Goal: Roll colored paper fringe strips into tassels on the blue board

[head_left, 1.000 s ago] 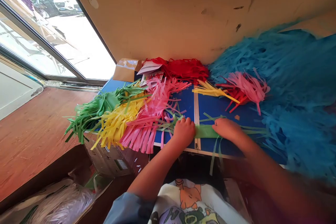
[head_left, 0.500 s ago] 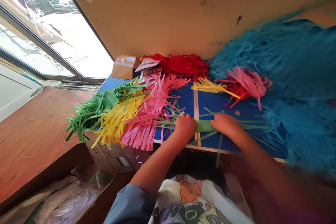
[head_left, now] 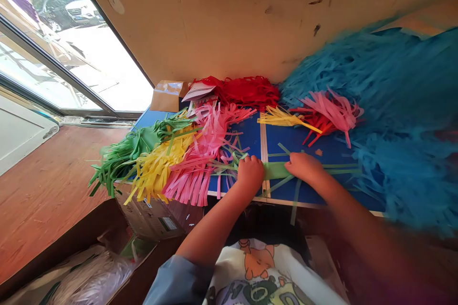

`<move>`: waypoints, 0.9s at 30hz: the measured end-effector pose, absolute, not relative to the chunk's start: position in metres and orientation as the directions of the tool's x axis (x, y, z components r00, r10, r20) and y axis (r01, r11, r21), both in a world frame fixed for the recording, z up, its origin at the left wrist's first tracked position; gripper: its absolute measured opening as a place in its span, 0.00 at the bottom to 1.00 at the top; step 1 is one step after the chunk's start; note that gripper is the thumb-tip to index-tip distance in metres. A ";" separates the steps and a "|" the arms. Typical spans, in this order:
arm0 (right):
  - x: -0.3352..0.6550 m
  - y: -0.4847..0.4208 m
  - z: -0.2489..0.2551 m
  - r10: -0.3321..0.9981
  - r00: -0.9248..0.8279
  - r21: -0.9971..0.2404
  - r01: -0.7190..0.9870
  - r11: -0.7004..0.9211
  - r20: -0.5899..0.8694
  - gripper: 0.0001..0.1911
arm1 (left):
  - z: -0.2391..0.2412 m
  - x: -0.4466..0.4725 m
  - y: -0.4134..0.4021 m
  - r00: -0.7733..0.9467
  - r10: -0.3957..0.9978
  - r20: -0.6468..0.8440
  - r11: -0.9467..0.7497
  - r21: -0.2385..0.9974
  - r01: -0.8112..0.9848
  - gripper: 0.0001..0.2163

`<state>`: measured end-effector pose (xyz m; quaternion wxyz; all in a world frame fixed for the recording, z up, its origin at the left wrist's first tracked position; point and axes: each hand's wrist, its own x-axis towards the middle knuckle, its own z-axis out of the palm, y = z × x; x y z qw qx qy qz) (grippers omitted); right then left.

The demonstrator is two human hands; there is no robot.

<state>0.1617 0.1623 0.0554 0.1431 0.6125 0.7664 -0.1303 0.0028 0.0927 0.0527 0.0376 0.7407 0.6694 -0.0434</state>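
Head view shows us first the great heap of blue fringed paper (head_left: pixel 386 119), which fills the right end of the table (head_left: pixel 322 145) and rises against the wall (head_left: pixel 232 24). Next in size we see the fan of fringes spilling over the table's left edge: green fringe (head_left: pixel 125 152), then yellow fringe (head_left: pixel 161 164), then pink fringe (head_left: pixel 200 162), each overlapping its neighbour. Along the far edge we find a red fringe pile (head_left: pixel 246 90), with a brown paper bag (head_left: pixel 166 95) at the far left corner. Near the blue heap lie a smaller pink and red bundle (head_left: pixel 329 112) and a small yellow bundle (head_left: pixel 282 118). At the near edge, across the table's middle seam, we see the green paper band (head_left: pixel 275 170) lying flat, thin green strips trailing from it, one hanging over the near edge. Our left hand (head_left: pixel 250 174) is curled down on the band's left end, and our right hand (head_left: pixel 304 167) presses on its right end, fingers bent; whether either pinches the paper we cannot tell.
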 end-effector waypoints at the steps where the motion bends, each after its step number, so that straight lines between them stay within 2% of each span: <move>1: 0.162 0.162 0.055 0.905 -0.207 -0.020 0.976 0.215 -0.373 0.18 | 0.052 0.003 0.092 0.098 0.989 -0.110 -0.099 -0.004 0.995 0.12; 16: 0.157 0.160 0.057 0.917 -0.191 0.027 0.976 0.214 -0.350 0.20 | 0.053 0.006 0.093 0.074 0.992 -0.103 -0.075 -0.004 0.997 0.12; 22: 0.152 0.157 0.059 0.924 -0.168 0.040 0.980 0.193 -0.343 0.24 | 0.066 0.009 0.084 0.057 0.998 -0.024 -0.057 -0.013 0.998 0.14; 24: 0.151 0.157 0.061 0.926 -0.171 0.039 0.980 0.195 -0.337 0.24 | 0.066 0.012 0.077 0.113 0.992 0.055 -0.113 -0.006 0.994 0.16; 27: 0.150 0.158 0.063 0.925 -0.175 0.038 0.979 0.199 -0.337 0.23 | 0.054 0.021 0.066 0.335 0.928 0.164 -0.344 0.029 0.939 0.20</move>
